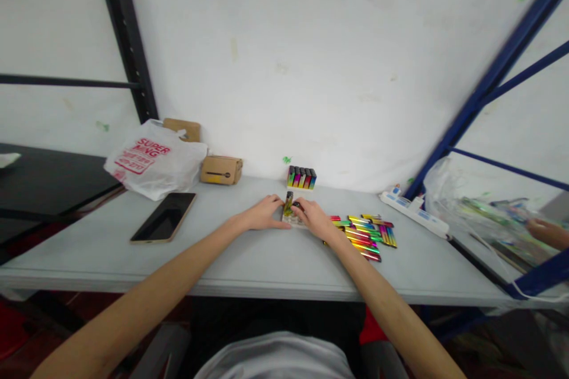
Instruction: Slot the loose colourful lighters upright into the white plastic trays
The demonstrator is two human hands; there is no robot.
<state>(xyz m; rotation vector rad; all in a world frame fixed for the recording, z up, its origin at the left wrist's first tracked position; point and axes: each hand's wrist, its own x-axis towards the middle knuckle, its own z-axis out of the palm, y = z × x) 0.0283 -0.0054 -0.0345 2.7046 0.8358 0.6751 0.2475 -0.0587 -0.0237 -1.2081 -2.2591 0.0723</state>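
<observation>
At the middle of the table, a small clear plastic tray (287, 219) lies between my hands. A lighter (288, 204) with a black top and a yellow-green patterned body stands upright at its left end. My left hand (264, 214) holds the tray's left side, thumb in front and fingers behind. My right hand (315, 217) is closed over the tray, its fingertips on a black-topped lighter (296, 204) mostly hidden by them. Close to my right wrist lies a pile of shiny multicoloured lighters (362, 237), partly covered by my forearm.
A block of black-topped colourful lighters (302, 177) stands by the wall. To the left are a phone (164, 218), a white plastic bag (155, 157) and a cardboard box (221, 170). A power strip (415, 213) lies right; beyond the blue frame shows another person's hand (549, 233).
</observation>
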